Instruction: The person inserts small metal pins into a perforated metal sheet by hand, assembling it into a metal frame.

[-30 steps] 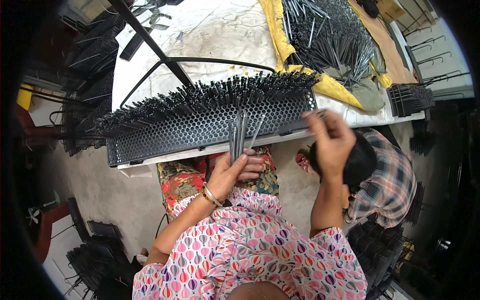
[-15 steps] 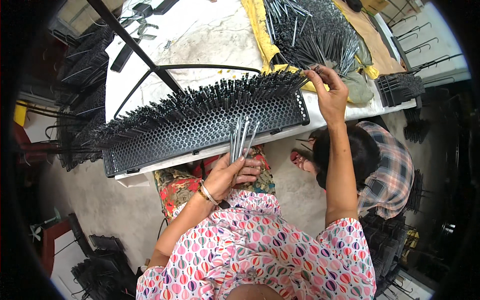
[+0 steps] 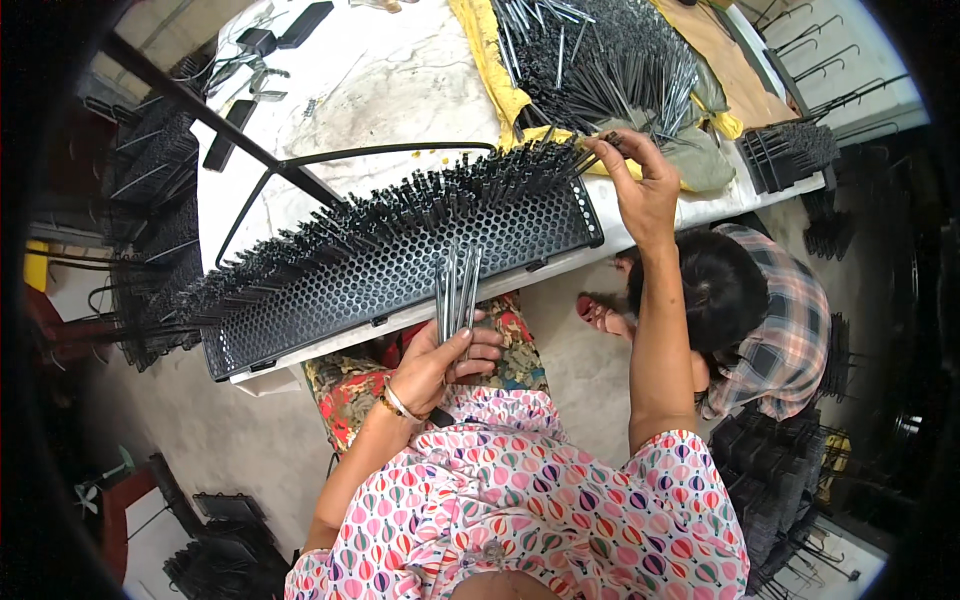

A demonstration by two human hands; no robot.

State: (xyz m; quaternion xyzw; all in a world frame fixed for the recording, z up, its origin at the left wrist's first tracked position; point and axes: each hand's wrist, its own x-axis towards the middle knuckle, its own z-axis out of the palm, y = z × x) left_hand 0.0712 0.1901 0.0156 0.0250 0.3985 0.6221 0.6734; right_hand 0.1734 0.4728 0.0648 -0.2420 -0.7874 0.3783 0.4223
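Observation:
A small bunch of thin, shiny metal rods (image 3: 459, 290) stands up from my left hand (image 3: 445, 360), its fingers closed round the lower ends. In front of it lies a long black panel (image 3: 480, 240) full of round holes. Along its far side bristles a dense row of dark rods (image 3: 400, 205), upright or leaning. At the right end of this row, my right hand (image 3: 648, 195) is raised with thumb and fingers pinched on a thin dark rod (image 3: 592, 152). The rod's far end is lost among the others.
Loose rods (image 3: 620, 85) are heaped on a yellow cloth (image 3: 478, 50) at the back right. A black frame bar (image 3: 200, 110) slants across the white-covered table (image 3: 370, 80). At the right crouches a person in a plaid shirt (image 3: 785, 320). Black racks (image 3: 790, 155) stand at the table's right end.
The whole scene has shifted a little leftward in view. Rods in my left hand stand closer together. My right hand stays at the row's right end. The crouching person's head has moved slightly.

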